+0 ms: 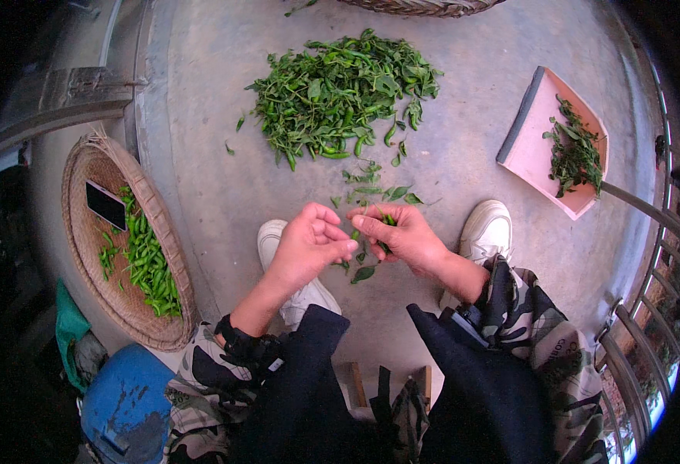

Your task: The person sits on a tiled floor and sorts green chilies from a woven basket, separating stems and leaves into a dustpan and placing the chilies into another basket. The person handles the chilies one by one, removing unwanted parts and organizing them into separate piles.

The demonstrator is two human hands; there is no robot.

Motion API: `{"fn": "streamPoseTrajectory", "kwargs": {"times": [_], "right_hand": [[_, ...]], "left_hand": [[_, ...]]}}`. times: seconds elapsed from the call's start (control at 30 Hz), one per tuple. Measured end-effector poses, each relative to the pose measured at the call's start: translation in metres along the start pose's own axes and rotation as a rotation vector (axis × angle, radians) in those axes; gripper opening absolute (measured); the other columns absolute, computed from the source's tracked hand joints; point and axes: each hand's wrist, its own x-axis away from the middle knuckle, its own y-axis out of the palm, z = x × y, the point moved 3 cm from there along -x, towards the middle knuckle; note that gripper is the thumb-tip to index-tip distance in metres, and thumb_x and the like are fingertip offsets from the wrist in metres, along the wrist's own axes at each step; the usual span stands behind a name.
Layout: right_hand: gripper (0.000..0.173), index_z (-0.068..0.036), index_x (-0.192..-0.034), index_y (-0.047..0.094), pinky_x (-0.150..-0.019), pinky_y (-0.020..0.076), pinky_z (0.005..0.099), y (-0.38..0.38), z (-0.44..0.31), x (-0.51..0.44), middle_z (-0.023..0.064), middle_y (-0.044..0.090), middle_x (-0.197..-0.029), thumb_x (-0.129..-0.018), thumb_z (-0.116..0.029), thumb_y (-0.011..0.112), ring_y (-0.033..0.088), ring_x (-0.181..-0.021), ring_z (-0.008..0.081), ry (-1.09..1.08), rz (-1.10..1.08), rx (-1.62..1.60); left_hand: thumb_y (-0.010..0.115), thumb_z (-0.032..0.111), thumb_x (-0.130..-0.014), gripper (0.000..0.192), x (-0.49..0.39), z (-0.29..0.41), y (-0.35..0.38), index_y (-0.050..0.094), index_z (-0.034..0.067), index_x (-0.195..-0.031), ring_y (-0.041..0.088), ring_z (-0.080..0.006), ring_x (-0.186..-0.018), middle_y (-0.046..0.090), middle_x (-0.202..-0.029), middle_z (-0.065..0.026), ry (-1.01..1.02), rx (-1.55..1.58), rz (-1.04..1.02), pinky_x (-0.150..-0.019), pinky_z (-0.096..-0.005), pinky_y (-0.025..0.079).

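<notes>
My right hand (403, 238) pinches green chili peppers (387, 220) with stems between thumb and fingers, above the concrete floor. Beside it, my left hand (319, 240) has curled fingers, its thumb tip close to a small pepper (355, 235) at the right fingertips. Whether the left fingers grip anything is hard to see. Loose leaves (364, 274) show just below the hands. Beyond them on the floor lies a large heap of chili peppers and leafy stems (340, 93), with several stray leaves (369, 174) between heap and hands.
On the left, a woven basket (93, 261) holds picked green chilies (148, 267) and a smartphone (106, 204). A pink dustpan (528, 139) with leafy stems (574, 151) lies to the right, near metal railings (635, 348). A blue rounded object (125, 394) sits at lower left. Another basket's rim (427, 7) shows above.
</notes>
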Motion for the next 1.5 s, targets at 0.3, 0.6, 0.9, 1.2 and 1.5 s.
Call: {"fn": "streamPoseTrajectory", "kwargs": {"times": [0.3, 0.6, 0.9, 1.2, 1.5], "right_hand": [[0.026, -0.005, -0.088, 0.072, -0.042, 0.0343, 0.0215, -0.002, -0.005, 0.015, -0.0033, 0.053, -0.056, -0.094, -0.029, 0.063, 0.046, -0.045, 0.0048, 0.085, -0.236, 0.143], [0.027, -0.004, -0.092, 0.067, -0.042, 0.032, 0.0214, -0.007, -0.01, 0.019, -0.0027, 0.052, -0.057, -0.098, -0.029, 0.057, 0.045, -0.044, 0.0052, 0.082, -0.276, 0.068], [0.021, -0.002, -0.079, 0.062, -0.037, 0.0357, 0.0258, -0.007, -0.013, 0.015, 0.0017, 0.05, -0.049, -0.092, -0.015, 0.054, 0.046, -0.037, 0.0092, -0.003, -0.165, 0.133], [0.023, -0.003, -0.071, 0.06, -0.037, 0.0345, 0.0238, -0.017, -0.022, 0.021, 0.0042, 0.054, -0.055, -0.09, -0.014, 0.053, 0.046, -0.036, 0.0096, -0.087, -0.119, -0.096], [0.018, -0.004, -0.093, 0.053, -0.036, 0.0283, 0.0239, -0.033, -0.023, 0.029, 0.0091, 0.058, -0.069, -0.096, -0.021, 0.047, 0.046, -0.045, 0.0132, 0.002, -0.205, -0.448]], "left_hand": [[0.062, 0.003, -0.081, 0.041, -0.002, 0.045, 0.017, 0.054, 0.004, -0.121, 0.054, -0.027, -0.11, 0.054, -0.125, -0.0105, 0.726, -0.862, -0.148, -0.091, -0.0378, 0.045], [0.063, 0.006, -0.082, 0.017, -0.008, 0.024, 0.003, 0.067, 0.003, -0.099, 0.062, -0.0254, -0.084, 0.066, -0.089, -0.0115, 0.471, -0.622, -0.115, -0.076, -0.0342, 0.048], [0.066, 0.002, -0.077, 0.011, -0.003, 0.021, 0.024, 0.068, -0.002, -0.086, 0.063, -0.0188, -0.065, 0.066, -0.073, -0.0114, 0.5, -0.674, 0.159, -0.061, -0.03, 0.049], [0.06, 0.003, -0.086, 0.012, -0.024, 0.014, 0.029, 0.068, -0.004, -0.091, 0.06, -0.007, -0.066, 0.07, -0.076, -0.0081, 0.324, -0.421, 0.325, -0.06, -0.0244, 0.049], [0.064, 0.02, -0.087, 0.018, -0.021, 0.02, 0.026, 0.068, 0.003, -0.084, 0.062, -0.0372, -0.076, 0.062, -0.077, -0.0181, 0.405, -1.336, 0.062, -0.07, -0.0448, 0.05]]}}
